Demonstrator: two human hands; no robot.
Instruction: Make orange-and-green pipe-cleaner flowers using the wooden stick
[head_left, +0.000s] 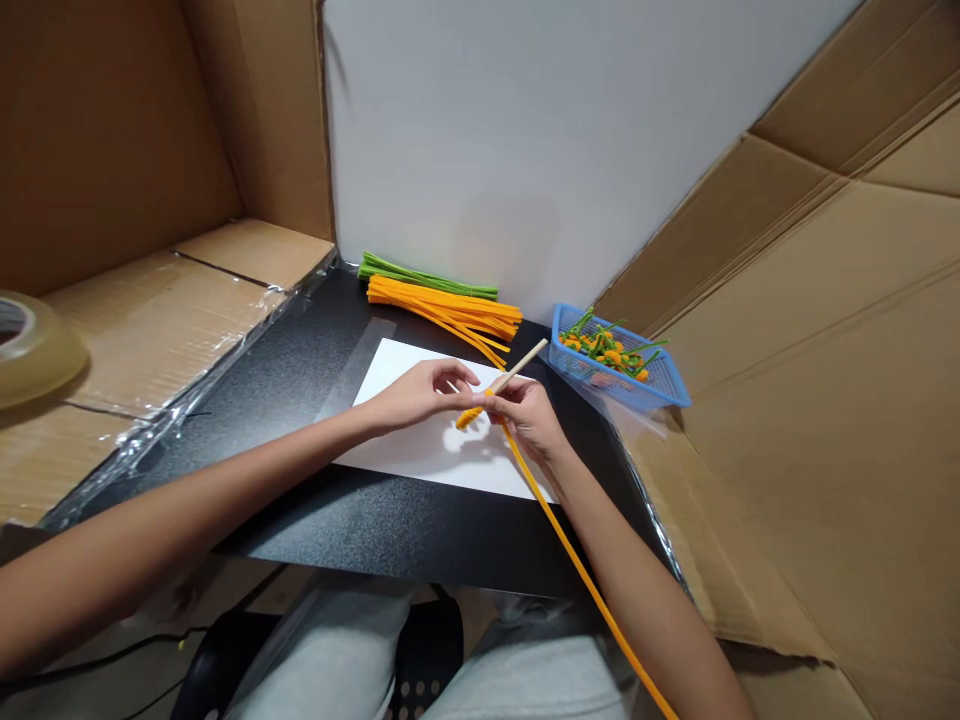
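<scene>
As you look down through your head camera, your left hand and right hand meet above the right part of the white sheet of paper; your right hand is closed around a wooden dowel, its fingers pinching an orange pipe cleaner against the wood; the dowel slants up and to the right, its tip reaching past the sheet's far edge; a tight orange coil of that pipe cleaner sits at the dowel's lower end, just left of your right hand; the pipe cleaner's long free end runs toward you beside your right forearm and leaves the bottom of the view; your left hand is curved and partly open, with its thumb and fingers at the coil, though you cannot tell whether it grips or only steadies; beyond the sheet lies a loose bundle of orange pipe cleaners, with a bundle of green pipe cleaners just behind it; right of the sheet sits a blue plastic basket holding small orange-and-green pipe-cleaner flowers; the sheet rests on a black tabletop; well left of the sheet, a roll of clear tape stands on cardboard.
</scene>
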